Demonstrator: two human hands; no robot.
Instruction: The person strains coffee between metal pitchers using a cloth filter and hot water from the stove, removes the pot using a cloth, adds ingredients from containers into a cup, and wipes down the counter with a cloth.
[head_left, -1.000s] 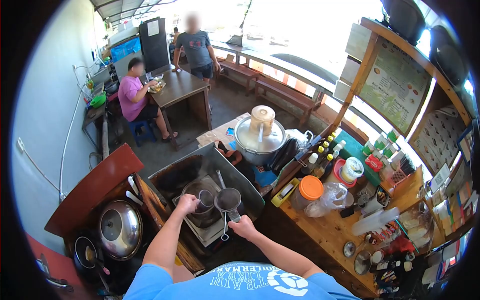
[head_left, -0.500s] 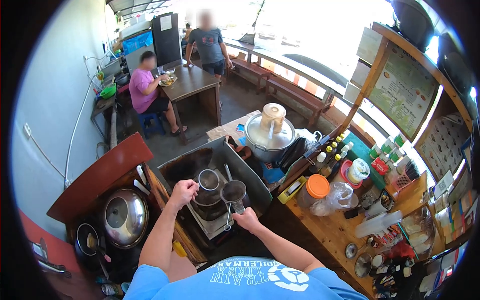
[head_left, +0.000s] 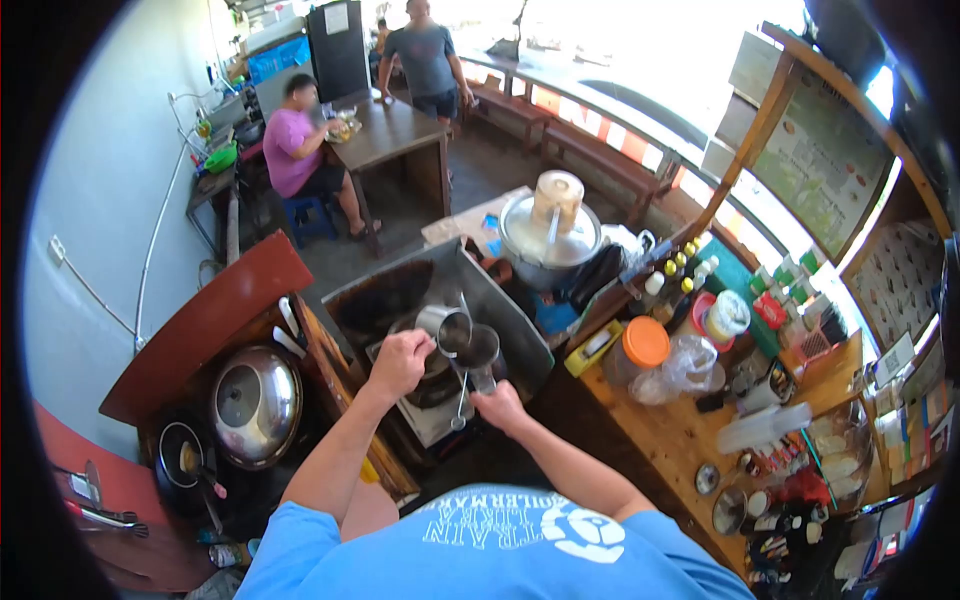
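Observation:
My left hand (head_left: 402,363) is closed around the handle of a metal mug (head_left: 437,320), which tips to the right. Its mouth is over the rim of a round, dark-mouthed metal vessel (head_left: 478,345). My right hand (head_left: 500,408) grips that vessel by a broad, shiny handle. A thin wire handle with a loop (head_left: 459,423) hangs beside it; it looks like part of a strainer across the mouth, but I cannot tell for sure. Both vessels are above a dark pot (head_left: 432,388) on a stove (head_left: 425,425), partly hidden by my hands. Any liquid is too small to make out.
A metal shield (head_left: 520,335) surrounds the stove. Beyond it stands a large lidded pot (head_left: 520,235). On the right, a wooden counter (head_left: 625,425) holds an orange-lidded jar (head_left: 645,343) and several bottles. A wok lid (head_left: 255,405) lies left. Two people are at a table (head_left: 400,140).
My left hand has moved right and tipped the metal mug toward the vessel in my right hand. The right hand has shifted slightly up. The head view has tilted a little.

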